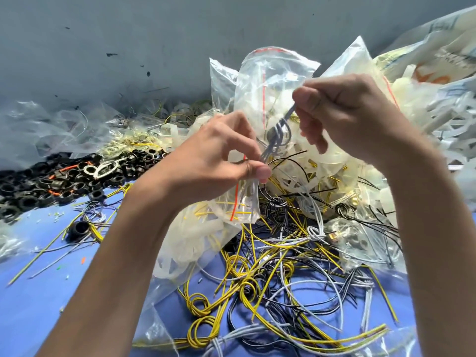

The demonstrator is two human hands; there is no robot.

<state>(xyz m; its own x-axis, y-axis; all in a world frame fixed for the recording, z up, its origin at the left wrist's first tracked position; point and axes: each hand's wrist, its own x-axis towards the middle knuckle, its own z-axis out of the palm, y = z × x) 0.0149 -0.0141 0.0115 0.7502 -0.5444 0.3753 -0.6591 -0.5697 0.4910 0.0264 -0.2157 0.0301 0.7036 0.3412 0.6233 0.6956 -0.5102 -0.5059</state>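
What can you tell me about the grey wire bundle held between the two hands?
The grey wire bundle is a few thin, grey-insulated strands running side by side, looped into a loose knot near the middle. It is held in the air, slanting from lower left to upper right. The left hand pinches its lower end, the right hand its upper end. Clear plastic bags stand behind it.

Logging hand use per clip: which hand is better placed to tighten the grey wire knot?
Probably the right hand: it grips the upper end of the grey wire bundle, raised above the pile. The left hand pinches the lower end and seems to hold a small clear bag, so it suits anchoring.
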